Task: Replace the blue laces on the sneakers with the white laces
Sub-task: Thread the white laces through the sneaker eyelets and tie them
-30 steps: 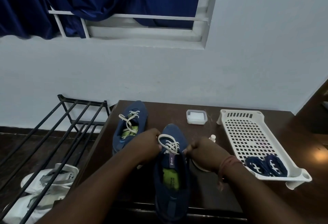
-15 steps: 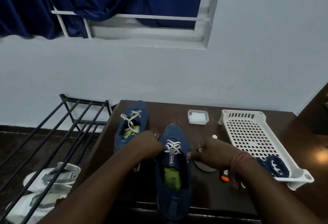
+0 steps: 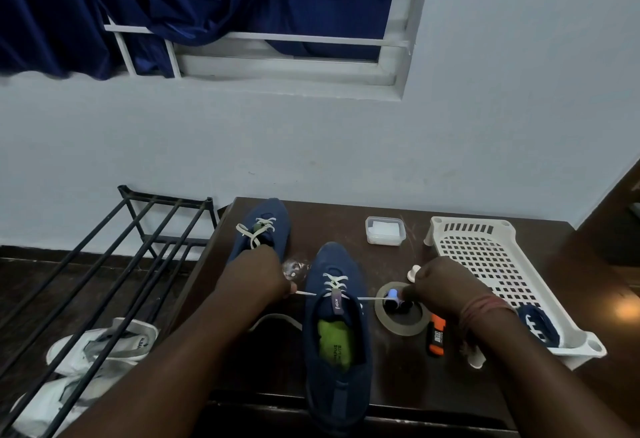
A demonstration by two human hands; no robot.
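White lace (image 3: 367,298) ends now farther apart

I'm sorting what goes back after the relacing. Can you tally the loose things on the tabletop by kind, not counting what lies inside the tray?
Blue sneakers: 2
White slotted tray: 1
Clear lidded box: 1
Tape roll: 1
Orange lighter: 1
Small white bottle: 1
Total: 7

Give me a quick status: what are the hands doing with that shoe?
Left hand and right hand each pinch a white lace end, pulled out sideways. Near shoe laced white. Tape roll and orange lighter beside the right hand.
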